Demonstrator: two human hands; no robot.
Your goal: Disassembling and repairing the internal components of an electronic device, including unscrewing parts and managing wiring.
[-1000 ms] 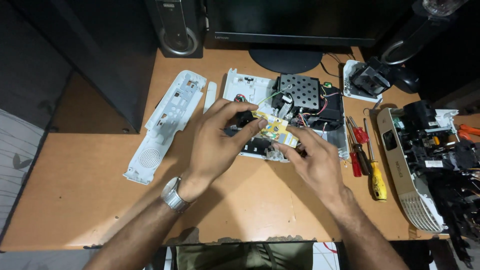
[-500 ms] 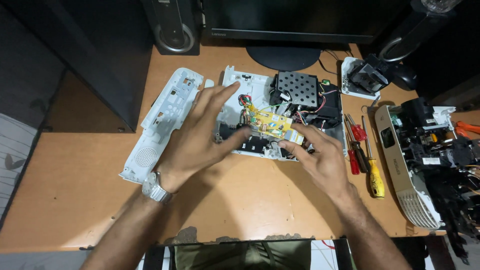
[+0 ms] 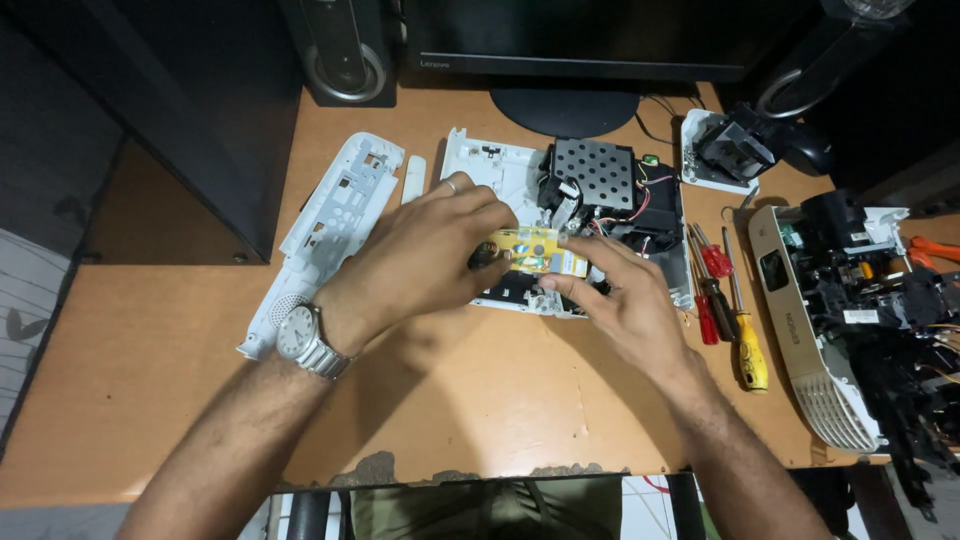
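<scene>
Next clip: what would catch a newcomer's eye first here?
Both hands meet at mid-desk: the left hand and right hand grip a small yellow circuit board over an opened white device shell. Right of them lie red and yellow screwdrivers beside a second dismantled unit; a white cover panel lies left.

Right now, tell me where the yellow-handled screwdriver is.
In the head view the yellow-handled screwdriver lies on the desk right of the right hand, beside the red-handled screwdrivers and left of the opened white projector.
</scene>
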